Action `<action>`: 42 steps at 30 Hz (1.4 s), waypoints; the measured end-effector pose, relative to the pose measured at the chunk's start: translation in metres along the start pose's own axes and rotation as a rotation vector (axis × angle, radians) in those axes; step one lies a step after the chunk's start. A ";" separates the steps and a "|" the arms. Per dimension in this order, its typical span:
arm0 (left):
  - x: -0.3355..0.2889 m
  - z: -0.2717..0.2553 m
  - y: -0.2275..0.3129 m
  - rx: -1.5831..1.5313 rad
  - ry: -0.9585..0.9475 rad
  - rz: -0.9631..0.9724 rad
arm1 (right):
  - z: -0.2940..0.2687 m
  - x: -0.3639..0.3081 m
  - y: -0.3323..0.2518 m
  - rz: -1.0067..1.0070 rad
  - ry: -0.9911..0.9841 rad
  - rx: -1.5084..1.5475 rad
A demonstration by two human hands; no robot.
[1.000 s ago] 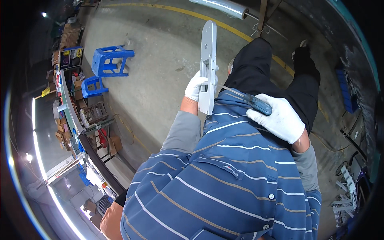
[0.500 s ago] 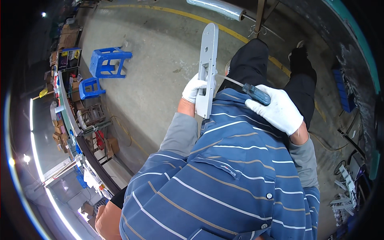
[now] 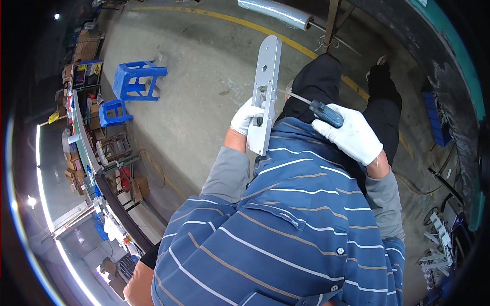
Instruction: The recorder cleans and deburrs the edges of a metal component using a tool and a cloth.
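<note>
In a white glove, my left hand [image 3: 244, 118] grips a long silver metal plate [image 3: 267, 69] with a rounded upper end, a round hole and rectangular cutouts. Its fingers wrap round the lower half of the plate, which stands nearly upright over my lap. My right hand [image 3: 356, 136], also gloved, is closed on the dark translucent handle of a screwdriver [image 3: 326, 113]. The thin shaft points left, and its tip meets the plate's right edge beside the cutout. Whether the tip sits in a screw is too small to tell.
Two blue plastic stools [image 3: 139, 80] stand on the floor to the left. Cluttered shelving and a bench [image 3: 122, 209] run along the left side. A film roll [image 3: 275, 11] lies at the top. A blue crate [image 3: 436, 120] and a pile of metal pieces [image 3: 440, 245] are at right.
The plate and both hands have shifted slightly downward in the picture. Both grips are the same, and the screwdriver tip stays at the plate's edge.
</note>
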State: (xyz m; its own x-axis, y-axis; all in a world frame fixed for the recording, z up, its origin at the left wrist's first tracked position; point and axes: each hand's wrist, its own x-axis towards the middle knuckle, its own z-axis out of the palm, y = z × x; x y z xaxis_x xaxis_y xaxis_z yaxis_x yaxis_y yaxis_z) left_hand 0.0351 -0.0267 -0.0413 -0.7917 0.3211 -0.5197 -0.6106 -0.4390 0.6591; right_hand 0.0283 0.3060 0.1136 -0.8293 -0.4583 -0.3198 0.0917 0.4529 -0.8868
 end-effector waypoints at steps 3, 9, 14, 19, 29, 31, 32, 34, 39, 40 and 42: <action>0.002 0.004 -0.001 0.020 0.059 0.040 | -0.003 0.005 -0.002 0.031 -0.010 0.027; -0.004 0.006 0.006 0.081 0.148 -0.033 | -0.004 0.012 0.001 -0.035 0.012 0.084; 0.003 -0.002 -0.005 -0.035 0.060 0.017 | 0.000 0.002 -0.004 -0.057 -0.016 0.000; -0.001 -0.006 0.005 -0.162 -0.165 -0.019 | -0.004 -0.022 -0.009 -0.012 -0.171 -0.065; -0.007 0.001 0.007 -0.124 -0.144 -0.024 | -0.010 -0.007 0.005 -0.089 0.130 -0.018; 0.004 -0.009 0.002 -0.131 -0.174 0.024 | -0.018 -0.015 -0.014 0.073 -0.076 0.000; 0.004 -0.012 0.003 -0.127 -0.205 -0.007 | -0.018 -0.021 -0.011 0.099 -0.042 0.006; 0.004 -0.012 0.007 -0.149 -0.144 0.014 | -0.017 -0.027 0.000 0.033 -0.188 -0.034; 0.004 0.002 0.011 -0.142 -0.133 0.004 | -0.021 -0.031 -0.004 0.063 -0.152 -0.051; 0.005 0.000 0.012 -0.138 -0.148 -0.008 | -0.019 -0.033 -0.004 0.073 -0.135 -0.048; 0.006 -0.005 0.014 -0.144 -0.198 -0.041 | -0.016 -0.035 -0.001 0.032 -0.069 -0.004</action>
State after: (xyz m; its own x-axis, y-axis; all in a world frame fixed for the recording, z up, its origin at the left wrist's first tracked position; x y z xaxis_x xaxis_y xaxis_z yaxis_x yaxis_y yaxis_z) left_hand 0.0221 -0.0347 -0.0377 -0.7627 0.4929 -0.4188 -0.6451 -0.5324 0.5481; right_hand 0.0485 0.3339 0.1308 -0.7861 -0.4948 -0.3705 0.1152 0.4716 -0.8743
